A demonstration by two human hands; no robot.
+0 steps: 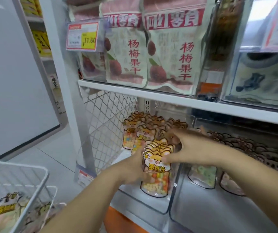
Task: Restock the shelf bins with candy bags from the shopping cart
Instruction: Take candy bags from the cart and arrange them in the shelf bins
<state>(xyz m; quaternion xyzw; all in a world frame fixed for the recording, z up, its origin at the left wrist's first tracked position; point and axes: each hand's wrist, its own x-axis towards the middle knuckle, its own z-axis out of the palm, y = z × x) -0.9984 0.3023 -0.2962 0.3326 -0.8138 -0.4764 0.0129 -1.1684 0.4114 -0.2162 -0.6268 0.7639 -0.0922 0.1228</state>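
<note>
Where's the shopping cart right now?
The white wire shopping cart is at the bottom left of the head view, just left of the person's left forearm, with candy bags lying inside it.

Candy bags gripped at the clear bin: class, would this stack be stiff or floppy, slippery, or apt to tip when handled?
Probably floppy: the candy bags are clear-windowed pouches with loose sweets in the lower half. Likely slippery: their glossy tops fan apart, though the left hand and right hand both grip them. They may slump unsupported.
</note>
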